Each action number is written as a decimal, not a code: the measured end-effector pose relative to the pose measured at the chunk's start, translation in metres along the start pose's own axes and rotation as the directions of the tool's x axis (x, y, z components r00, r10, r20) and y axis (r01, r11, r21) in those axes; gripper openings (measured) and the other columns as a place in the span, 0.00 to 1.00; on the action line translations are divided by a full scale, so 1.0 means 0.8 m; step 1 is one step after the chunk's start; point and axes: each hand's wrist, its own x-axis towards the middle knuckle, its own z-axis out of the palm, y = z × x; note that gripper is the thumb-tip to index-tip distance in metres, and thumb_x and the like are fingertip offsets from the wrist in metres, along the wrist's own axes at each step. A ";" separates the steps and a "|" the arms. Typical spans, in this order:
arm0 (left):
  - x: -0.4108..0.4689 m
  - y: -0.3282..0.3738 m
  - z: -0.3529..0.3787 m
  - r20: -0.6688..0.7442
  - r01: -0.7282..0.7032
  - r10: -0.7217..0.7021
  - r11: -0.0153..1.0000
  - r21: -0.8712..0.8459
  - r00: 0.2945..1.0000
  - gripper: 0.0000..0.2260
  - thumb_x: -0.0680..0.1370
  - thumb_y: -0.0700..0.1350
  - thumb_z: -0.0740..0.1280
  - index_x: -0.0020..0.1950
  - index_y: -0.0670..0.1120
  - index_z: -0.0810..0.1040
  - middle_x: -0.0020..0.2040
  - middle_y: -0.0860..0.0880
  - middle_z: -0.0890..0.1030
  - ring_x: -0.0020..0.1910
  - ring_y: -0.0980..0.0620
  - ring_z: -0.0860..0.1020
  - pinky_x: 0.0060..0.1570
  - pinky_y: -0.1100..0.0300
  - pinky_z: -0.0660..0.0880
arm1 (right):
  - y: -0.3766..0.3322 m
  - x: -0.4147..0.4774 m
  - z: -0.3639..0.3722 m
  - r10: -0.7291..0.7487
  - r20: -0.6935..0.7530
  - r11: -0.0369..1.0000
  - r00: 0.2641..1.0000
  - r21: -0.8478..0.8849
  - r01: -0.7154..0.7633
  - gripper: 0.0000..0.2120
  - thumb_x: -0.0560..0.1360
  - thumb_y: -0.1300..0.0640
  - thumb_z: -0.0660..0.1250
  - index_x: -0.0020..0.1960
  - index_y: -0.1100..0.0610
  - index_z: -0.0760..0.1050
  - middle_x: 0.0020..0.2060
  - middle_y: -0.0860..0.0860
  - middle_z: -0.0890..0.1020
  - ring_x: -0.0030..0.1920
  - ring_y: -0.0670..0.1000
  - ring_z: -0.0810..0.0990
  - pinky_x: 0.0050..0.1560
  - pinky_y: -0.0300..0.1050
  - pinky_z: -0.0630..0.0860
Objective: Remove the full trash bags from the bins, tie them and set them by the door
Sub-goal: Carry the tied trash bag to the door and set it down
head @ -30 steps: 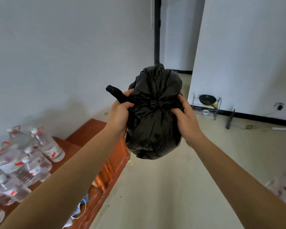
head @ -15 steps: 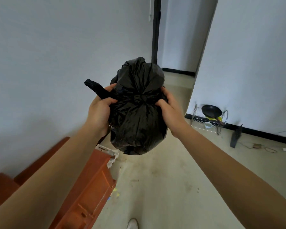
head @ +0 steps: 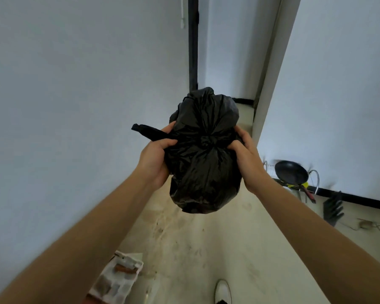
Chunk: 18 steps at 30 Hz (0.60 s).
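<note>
Head view: a black trash bag hangs in the air above the floor, held between both hands at about chest height, in front of a dark door frame. Its mouth is gathered into a knot facing the camera. The left hand grips the bag's left side, fingers curled round a twisted black tail that sticks out to the left. The right hand has its fingers clamped on the plastic just right of the knot. At the floor's right edge, against the wall, a frying pan leans in a wire rack. A white shoe shows at the bottom, and a printed packet lies at the lower left.
</note>
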 end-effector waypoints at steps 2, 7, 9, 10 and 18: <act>0.087 -0.014 0.012 -0.014 0.002 -0.001 0.999 0.038 1.000 0.24 0.78 0.32 0.56 0.69 0.50 0.78 0.63 0.45 0.83 0.62 0.46 0.81 0.60 0.51 0.78 | 0.020 0.084 -0.015 0.003 0.016 1.000 1.000 -0.016 -0.003 0.27 0.77 0.61 0.60 0.74 0.44 0.67 0.59 0.39 0.78 0.59 0.40 0.76 0.55 0.39 0.73; 0.291 -0.013 0.062 -0.079 0.006 0.003 0.993 0.116 0.997 0.22 0.80 0.34 0.57 0.67 0.51 0.79 0.60 0.47 0.84 0.60 0.46 0.82 0.46 0.57 0.81 | 0.034 0.303 -0.048 0.026 0.046 0.999 0.999 -0.044 -0.024 0.29 0.75 0.60 0.58 0.74 0.42 0.67 0.63 0.43 0.77 0.63 0.45 0.74 0.67 0.50 0.71; 0.356 -0.001 0.073 -0.084 -0.005 0.014 0.995 0.102 0.996 0.20 0.81 0.34 0.58 0.68 0.50 0.78 0.59 0.48 0.85 0.59 0.48 0.83 0.52 0.55 0.81 | 0.028 0.377 -0.047 0.013 0.084 0.999 0.996 -0.052 -0.009 0.30 0.74 0.60 0.57 0.74 0.45 0.66 0.64 0.44 0.76 0.64 0.46 0.73 0.69 0.53 0.70; 0.390 0.006 0.076 -0.090 -0.007 0.015 0.997 0.081 0.996 0.20 0.81 0.35 0.57 0.68 0.50 0.78 0.59 0.47 0.85 0.58 0.49 0.84 0.53 0.55 0.81 | 0.024 0.414 -0.043 0.009 0.099 0.999 0.995 -0.052 -0.004 0.31 0.73 0.60 0.57 0.75 0.46 0.66 0.65 0.45 0.76 0.64 0.46 0.74 0.69 0.53 0.70; 0.687 0.035 0.042 -0.086 -0.049 0.042 0.995 -0.082 0.995 0.21 0.83 0.36 0.55 0.73 0.50 0.73 0.65 0.46 0.82 0.63 0.46 0.81 0.63 0.49 0.76 | 0.041 0.715 0.021 -0.033 0.214 0.996 0.976 -0.078 0.050 0.33 0.71 0.63 0.53 0.75 0.47 0.66 0.62 0.47 0.77 0.60 0.47 0.75 0.62 0.45 0.72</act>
